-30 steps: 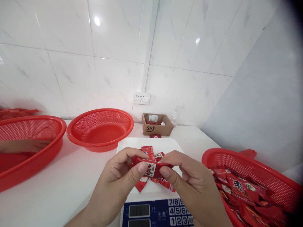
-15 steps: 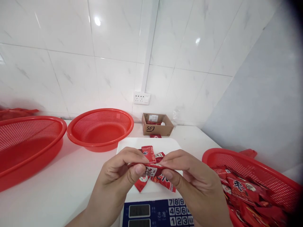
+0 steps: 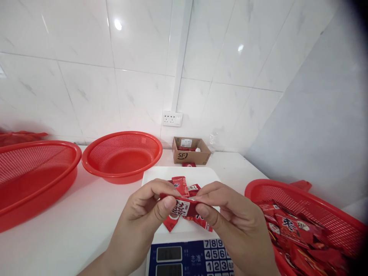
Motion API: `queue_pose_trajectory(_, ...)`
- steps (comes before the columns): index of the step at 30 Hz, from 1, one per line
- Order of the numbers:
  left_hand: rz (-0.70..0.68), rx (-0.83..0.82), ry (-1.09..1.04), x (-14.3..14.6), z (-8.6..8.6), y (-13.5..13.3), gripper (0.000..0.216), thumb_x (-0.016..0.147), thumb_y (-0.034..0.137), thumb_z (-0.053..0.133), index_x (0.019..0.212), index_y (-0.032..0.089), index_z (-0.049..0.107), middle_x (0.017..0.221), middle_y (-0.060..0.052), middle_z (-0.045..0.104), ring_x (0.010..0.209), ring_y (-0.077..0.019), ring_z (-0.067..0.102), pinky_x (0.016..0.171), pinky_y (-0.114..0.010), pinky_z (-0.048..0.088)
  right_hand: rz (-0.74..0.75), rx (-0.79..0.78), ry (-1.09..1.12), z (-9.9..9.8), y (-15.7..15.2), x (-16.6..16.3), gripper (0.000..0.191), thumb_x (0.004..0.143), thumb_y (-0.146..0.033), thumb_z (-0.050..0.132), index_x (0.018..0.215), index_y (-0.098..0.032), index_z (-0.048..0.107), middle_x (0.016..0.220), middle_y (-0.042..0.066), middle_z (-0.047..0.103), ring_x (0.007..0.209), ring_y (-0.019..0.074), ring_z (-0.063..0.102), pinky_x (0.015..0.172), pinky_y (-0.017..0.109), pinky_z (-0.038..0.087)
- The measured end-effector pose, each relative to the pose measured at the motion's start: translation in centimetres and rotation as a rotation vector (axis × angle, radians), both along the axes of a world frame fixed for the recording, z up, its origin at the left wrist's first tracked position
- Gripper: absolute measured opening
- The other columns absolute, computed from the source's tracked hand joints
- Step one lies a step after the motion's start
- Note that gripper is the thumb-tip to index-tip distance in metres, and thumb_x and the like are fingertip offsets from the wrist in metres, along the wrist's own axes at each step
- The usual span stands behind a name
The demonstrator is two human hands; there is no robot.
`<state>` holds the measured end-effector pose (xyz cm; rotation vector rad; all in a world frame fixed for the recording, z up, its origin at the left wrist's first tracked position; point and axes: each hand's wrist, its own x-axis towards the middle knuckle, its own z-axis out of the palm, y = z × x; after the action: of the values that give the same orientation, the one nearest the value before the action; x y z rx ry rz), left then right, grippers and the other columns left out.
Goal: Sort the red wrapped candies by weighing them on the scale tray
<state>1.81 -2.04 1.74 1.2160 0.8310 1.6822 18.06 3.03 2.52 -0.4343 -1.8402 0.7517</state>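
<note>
Between both my hands is a small dark red packet [image 3: 185, 207] with white print, pinched at its two ends. My left hand [image 3: 143, 218] grips its left end between thumb and fingers, and my right hand [image 3: 237, 218] does the same at the right end. Just beneath and behind it, several red snack packets [image 3: 180, 185] lie on the white pan of a digital scale [image 3: 155, 174]. The scale's blue panel [image 3: 195, 257] with number keys and two displays shows below my hands. My hands hide part of the pan.
On the right stands a red mesh basket [image 3: 260, 188] holding many red packets [image 3: 290, 226]. Two more red baskets, one near the middle [image 3: 123, 176] and one at the left edge [image 3: 37, 188], stand on the white table. A cardboard box [image 3: 191, 155] sits by the tiled wall.
The held packet has turned slightly, so more of its printed face points toward me. My hands stay in nearly the same place, both still pinching it.
</note>
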Motion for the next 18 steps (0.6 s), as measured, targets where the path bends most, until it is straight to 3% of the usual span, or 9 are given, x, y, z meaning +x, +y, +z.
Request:
queue_pose_trajectory(4, -0.05, -0.04, 0.112, 0.05, 0.29, -0.1, 0.011, 0.076, 0.027, 0.069, 0.086, 0.023, 0.068, 0.085, -0.003, 0.063, 0.079, -0.0152, 0.058, 0.068, -0.025, 0.049, 0.007, 0.031, -0.004, 0.17, -0.01, -0.06, 0.017, 0.079, -0.011, 0.061, 0.086, -0.026, 0.065, 0.079, 0.0, 0.065, 0.071, 0.0127, 0.062, 0.06, 0.024, 0.052)
queue_pose_trajectory(7, -0.009, -0.011, 0.166, 0.27, 0.49, -0.15, 0.008, 0.076, 0.022, 0.069, 0.083, 0.024, 0.069, 0.084, -0.002, 0.063, 0.081, -0.0149, 0.059, 0.071, -0.025, 0.048, 0.019, 0.084, -0.011, 0.35, 0.0, -0.14, 0.021, 0.078, -0.009, 0.063, 0.088, -0.027, 0.066, 0.082, 0.0, 0.066, 0.075, 0.0129, 0.063, 0.063, 0.025, 0.053)
queue_pose_trajectory(13, 0.07, 0.092, 0.199, 0.39, 0.63, -0.24, 0.005, 0.077, 0.018, 0.067, 0.075, 0.022, 0.069, 0.081, -0.003, 0.064, 0.075, -0.0148, 0.06, 0.064, -0.025, 0.049, 0.03, 0.109, -0.04, 0.34, 0.08, -0.05, 0.019, 0.078, -0.011, 0.063, 0.09, -0.026, 0.065, 0.084, 0.002, 0.065, 0.076, 0.0142, 0.063, 0.063, 0.026, 0.055)
queue_pose_trajectory(18, 0.064, 0.064, 0.205, 0.55, 0.98, -0.35, 0.001, 0.075, 0.02, 0.068, 0.074, 0.02, 0.069, 0.078, -0.004, 0.063, 0.073, -0.0153, 0.06, 0.062, -0.025, 0.05, 0.028, 0.106, -0.079, 0.28, 0.04, 0.13, 0.021, 0.079, -0.016, 0.064, 0.096, -0.027, 0.063, 0.088, 0.003, 0.065, 0.085, 0.0172, 0.063, 0.072, 0.031, 0.055)
